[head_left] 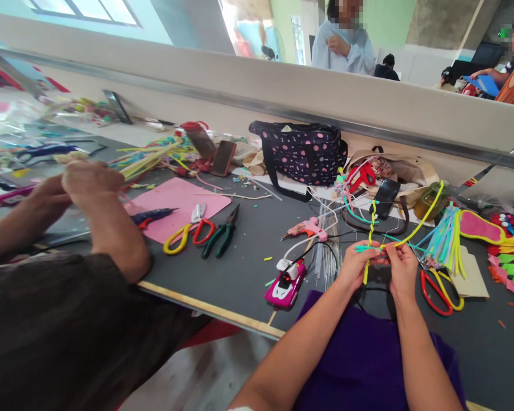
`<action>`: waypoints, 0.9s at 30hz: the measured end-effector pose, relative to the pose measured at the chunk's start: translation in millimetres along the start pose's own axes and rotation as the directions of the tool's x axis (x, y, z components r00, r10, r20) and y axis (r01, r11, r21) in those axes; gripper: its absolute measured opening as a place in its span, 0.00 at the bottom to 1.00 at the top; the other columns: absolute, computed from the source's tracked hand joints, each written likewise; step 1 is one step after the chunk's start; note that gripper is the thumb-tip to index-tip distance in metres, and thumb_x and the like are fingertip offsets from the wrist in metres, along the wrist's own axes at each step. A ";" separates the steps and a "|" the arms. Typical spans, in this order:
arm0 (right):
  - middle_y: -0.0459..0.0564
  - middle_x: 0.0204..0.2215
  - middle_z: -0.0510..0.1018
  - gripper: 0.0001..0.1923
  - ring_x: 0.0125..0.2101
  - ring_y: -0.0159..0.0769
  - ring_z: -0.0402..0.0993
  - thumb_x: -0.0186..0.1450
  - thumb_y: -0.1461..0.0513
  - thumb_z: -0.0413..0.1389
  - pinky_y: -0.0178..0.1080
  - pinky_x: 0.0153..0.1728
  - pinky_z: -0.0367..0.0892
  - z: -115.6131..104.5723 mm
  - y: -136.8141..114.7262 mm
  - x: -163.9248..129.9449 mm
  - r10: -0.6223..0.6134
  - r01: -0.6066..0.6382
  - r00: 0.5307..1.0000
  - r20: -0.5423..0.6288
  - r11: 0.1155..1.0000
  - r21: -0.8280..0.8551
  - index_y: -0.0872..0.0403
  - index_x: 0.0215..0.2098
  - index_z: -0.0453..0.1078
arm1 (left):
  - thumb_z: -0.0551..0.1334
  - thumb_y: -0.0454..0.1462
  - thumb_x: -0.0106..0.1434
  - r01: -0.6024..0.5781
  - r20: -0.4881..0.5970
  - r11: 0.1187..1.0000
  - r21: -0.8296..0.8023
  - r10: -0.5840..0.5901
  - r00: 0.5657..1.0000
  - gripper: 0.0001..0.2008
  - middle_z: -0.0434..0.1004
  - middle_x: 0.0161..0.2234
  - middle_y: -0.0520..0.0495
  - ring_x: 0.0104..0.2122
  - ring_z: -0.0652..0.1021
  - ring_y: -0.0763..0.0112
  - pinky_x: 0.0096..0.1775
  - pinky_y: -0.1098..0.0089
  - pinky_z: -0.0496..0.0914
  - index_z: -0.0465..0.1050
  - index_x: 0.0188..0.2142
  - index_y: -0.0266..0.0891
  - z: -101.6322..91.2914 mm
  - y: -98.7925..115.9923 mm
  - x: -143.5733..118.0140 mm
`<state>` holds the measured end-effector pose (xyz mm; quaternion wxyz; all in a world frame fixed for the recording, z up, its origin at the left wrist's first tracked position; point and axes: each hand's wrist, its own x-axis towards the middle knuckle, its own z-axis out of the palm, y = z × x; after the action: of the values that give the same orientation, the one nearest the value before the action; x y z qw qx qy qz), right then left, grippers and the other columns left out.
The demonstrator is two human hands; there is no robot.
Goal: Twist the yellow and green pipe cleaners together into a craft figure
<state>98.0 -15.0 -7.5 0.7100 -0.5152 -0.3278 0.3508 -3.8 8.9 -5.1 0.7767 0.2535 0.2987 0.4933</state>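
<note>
Hands, left (360, 264) and right (401, 268), pinch two crossed pipe cleaners (370, 240).

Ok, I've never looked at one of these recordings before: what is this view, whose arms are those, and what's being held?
There is one picture, from a camera worn on a person's head, looking forward and down, so the two bare arms rising from the bottom edge are the wearer's own. The left hand and right hand meet over a dark table, pinching a bundle of pipe cleaners, yellow and green, where the stems cross. Nearby lie a pink glue gun, a pink toy car, red and yellow scissors and a polka-dot bag. The arms at left belong to a co-worker at the same table. More people sit beyond the low wall.
</note>
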 end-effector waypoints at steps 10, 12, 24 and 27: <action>0.43 0.22 0.73 0.13 0.20 0.28 0.67 0.53 0.56 0.64 0.29 0.18 0.58 0.0 -5.8 -1.1 -0.015 0.015 1.000 -0.007 1.000 0.017 0.56 0.28 0.68 | 0.73 0.36 0.41 -0.010 0.057 0.998 0.060 0.007 0.998 0.18 0.75 0.25 0.50 0.22 0.75 0.75 0.29 0.71 0.73 0.73 0.32 0.32 -2.0 -0.7 0.0; 0.43 0.22 0.73 0.13 0.21 0.28 0.67 0.53 0.56 0.64 0.29 0.18 0.59 -0.1 -6.2 -1.0 -0.020 0.020 1.000 -0.008 1.000 0.017 0.56 0.28 0.68 | 0.73 0.36 0.42 -0.003 0.075 0.998 0.060 -0.002 0.997 0.17 0.75 0.25 0.50 0.22 0.74 0.76 0.29 0.71 0.73 0.73 0.32 0.33 -3.2 -0.7 0.6; 0.44 0.22 0.74 0.15 0.19 0.27 0.65 0.52 0.54 0.64 0.29 0.17 0.57 -2.7 -9.4 0.5 -0.002 0.002 1.000 0.003 1.000 0.016 0.55 0.28 0.67 | 0.73 0.39 0.43 0.024 0.114 0.988 0.150 -0.041 0.993 0.17 0.72 0.23 0.52 0.16 0.67 0.80 0.20 0.74 0.69 0.73 0.30 0.32 -4.8 -0.5 1.0; 0.44 0.22 0.74 0.15 0.19 0.27 0.65 0.52 0.54 0.64 0.29 0.17 0.57 -2.2 -10.2 -0.4 -0.008 0.008 1.000 0.008 1.000 0.010 0.55 0.28 0.67 | 0.73 0.38 0.42 0.044 0.101 0.988 0.148 -0.060 0.993 0.18 0.71 0.21 0.53 0.15 0.64 0.82 0.15 0.78 0.59 0.72 0.31 0.33 -3.7 0.9 -0.2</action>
<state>101.2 -18.7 1.7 0.7125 -0.5091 -0.3310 0.3515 -7.0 9.4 -7.0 0.7834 0.3269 0.2992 0.4358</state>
